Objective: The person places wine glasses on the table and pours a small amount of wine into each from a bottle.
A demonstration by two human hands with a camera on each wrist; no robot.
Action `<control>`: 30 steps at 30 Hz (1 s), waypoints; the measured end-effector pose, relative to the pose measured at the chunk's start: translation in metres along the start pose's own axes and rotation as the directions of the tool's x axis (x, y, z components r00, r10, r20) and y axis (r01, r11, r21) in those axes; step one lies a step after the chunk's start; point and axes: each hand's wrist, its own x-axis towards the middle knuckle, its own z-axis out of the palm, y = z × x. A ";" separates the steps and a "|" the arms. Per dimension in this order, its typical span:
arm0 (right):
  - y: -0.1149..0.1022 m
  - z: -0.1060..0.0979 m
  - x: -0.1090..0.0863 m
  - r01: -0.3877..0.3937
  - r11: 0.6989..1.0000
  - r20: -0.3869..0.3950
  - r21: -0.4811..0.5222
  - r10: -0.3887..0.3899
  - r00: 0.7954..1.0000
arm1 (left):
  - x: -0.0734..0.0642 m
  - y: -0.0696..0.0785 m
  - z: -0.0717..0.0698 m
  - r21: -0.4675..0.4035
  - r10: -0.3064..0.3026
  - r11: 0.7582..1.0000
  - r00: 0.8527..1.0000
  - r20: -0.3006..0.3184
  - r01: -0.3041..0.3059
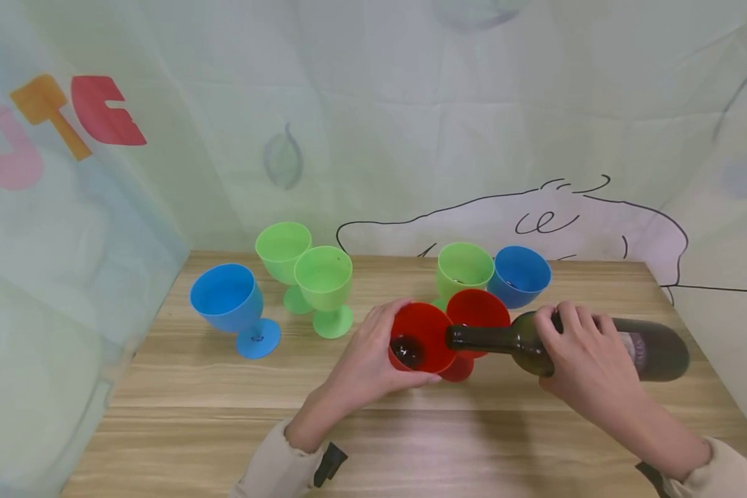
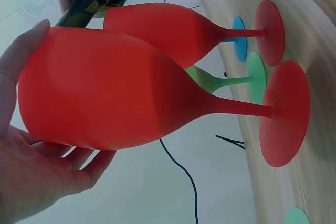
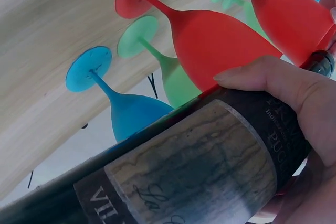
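Observation:
My left hand (image 1: 373,353) grips the bowl of a red plastic goblet (image 1: 434,330), fingers and thumb around its sides. A little dark liquid lies at the bottom of that bowl. In my right hand (image 1: 588,363) is a dark green wine bottle (image 1: 656,349), held by its body and tilted almost level. Its mouth points left, right at the held goblet's rim. A second red goblet (image 1: 478,311) stands close behind, partly covered by the bottle neck. The right wrist view shows the bottle's label (image 3: 194,156) and my thumb pressed along the glass.
Behind the red goblets stand a green goblet (image 1: 465,263) and a blue goblet (image 1: 523,273), with dark liquid in them. Another blue goblet (image 1: 227,301) and two green goblets (image 1: 324,277) stand on the left. A printed cloth (image 1: 373,138) hangs behind the wooden table (image 1: 211,429).

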 end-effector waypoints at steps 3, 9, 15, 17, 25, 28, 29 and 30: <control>0.001 0.002 -0.001 -0.017 0.999 0.013 0.029 0.017 1.000 | 0.000 0.000 0.000 -0.010 -0.012 1.000 1.000 0.001 0.012; 0.004 0.006 -0.003 -0.080 0.991 0.028 0.107 0.078 0.997 | 0.000 -0.001 -0.002 -0.040 -0.039 0.998 0.999 -0.020 0.038; 0.017 0.013 -0.004 -0.173 0.958 0.020 0.226 0.173 0.985 | -0.002 -0.005 -0.005 -0.091 -0.102 0.991 0.994 -0.037 0.098; 0.023 0.017 -0.005 -0.196 0.941 0.010 0.275 0.201 0.980 | -0.002 -0.007 -0.005 -0.094 -0.117 0.989 0.992 -0.042 0.113; 0.045 0.031 -0.014 -0.337 0.776 0.089 0.534 0.344 0.935 | -0.003 -0.016 -0.007 -0.117 -0.168 0.980 0.984 -0.065 0.160; 0.051 0.035 -0.018 -0.406 0.719 0.141 0.563 0.401 0.905 | -0.003 -0.019 -0.007 -0.137 -0.190 0.974 0.979 -0.069 0.179; 0.052 0.036 -0.019 -0.429 0.706 0.158 0.564 0.417 0.895 | -0.003 -0.020 -0.007 -0.141 -0.192 0.973 0.979 -0.070 0.181; 0.054 0.037 -0.020 -0.447 0.692 0.171 0.567 0.431 0.886 | -0.003 -0.021 -0.007 -0.144 -0.195 0.972 0.978 -0.073 0.183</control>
